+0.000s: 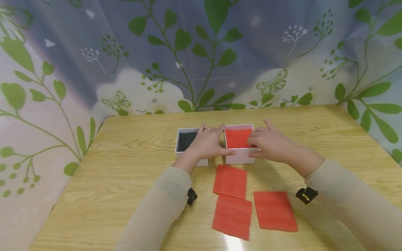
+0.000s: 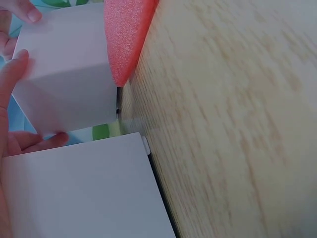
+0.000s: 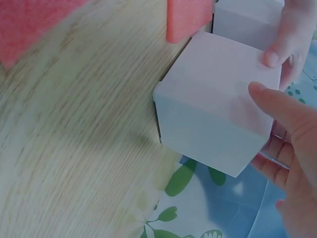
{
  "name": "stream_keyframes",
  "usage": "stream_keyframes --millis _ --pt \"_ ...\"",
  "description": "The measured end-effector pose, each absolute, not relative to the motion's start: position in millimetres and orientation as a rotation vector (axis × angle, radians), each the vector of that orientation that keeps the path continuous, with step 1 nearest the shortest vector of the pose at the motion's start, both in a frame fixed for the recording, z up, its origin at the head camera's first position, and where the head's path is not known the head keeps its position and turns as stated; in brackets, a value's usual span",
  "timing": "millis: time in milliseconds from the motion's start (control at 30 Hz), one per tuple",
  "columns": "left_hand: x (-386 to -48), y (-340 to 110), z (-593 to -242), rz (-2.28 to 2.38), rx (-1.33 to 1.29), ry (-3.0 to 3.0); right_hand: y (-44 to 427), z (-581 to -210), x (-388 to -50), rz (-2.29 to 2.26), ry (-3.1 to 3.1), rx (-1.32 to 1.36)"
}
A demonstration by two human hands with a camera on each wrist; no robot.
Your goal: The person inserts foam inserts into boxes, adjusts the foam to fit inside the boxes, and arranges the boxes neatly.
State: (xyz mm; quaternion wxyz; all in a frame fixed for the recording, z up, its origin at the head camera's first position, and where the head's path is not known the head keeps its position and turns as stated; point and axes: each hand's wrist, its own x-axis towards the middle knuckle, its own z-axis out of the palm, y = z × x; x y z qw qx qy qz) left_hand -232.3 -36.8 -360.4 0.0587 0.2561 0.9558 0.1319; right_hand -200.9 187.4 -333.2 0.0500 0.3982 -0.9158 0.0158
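Observation:
A white box (image 1: 240, 157) holding red squares (image 1: 237, 138) is gripped from both sides. My left hand (image 1: 207, 143) has its thumb on the box's front wall and its fingers along the left side. On the right, my right hand (image 1: 273, 144) curls its fingers over the rim, partly hidden inside, thumb against the front. Both thumbs press the white box (image 3: 213, 79) in the right wrist view. Under my left wrist stands a second white box (image 1: 203, 162) with dark squares (image 1: 186, 141), partly covered by that hand.
Three loose red squares, one near the box (image 1: 230, 181), one below it (image 1: 233, 216) and one to the right (image 1: 274, 211), lie flat on the wooden table (image 1: 125, 181). A leaf-patterned curtain (image 1: 194, 55) hangs behind the table.

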Motion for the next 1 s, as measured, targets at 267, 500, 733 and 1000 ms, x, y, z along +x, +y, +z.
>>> stream_keyframes --millis 267,500,733,1000 --pt "-232 -36 -361 0.413 0.780 2.890 189 -336 -204 0.028 -2.789 1.205" --pt "-233 -36 -360 0.402 0.785 2.887 188 -337 -206 -0.263 -2.868 1.029" --pt "-232 -35 -360 0.398 0.799 2.890 185 -344 -207 -0.404 -2.914 0.995" --pt "-232 -37 -361 0.401 0.806 2.899 182 -352 -209 -0.421 -2.863 0.994"
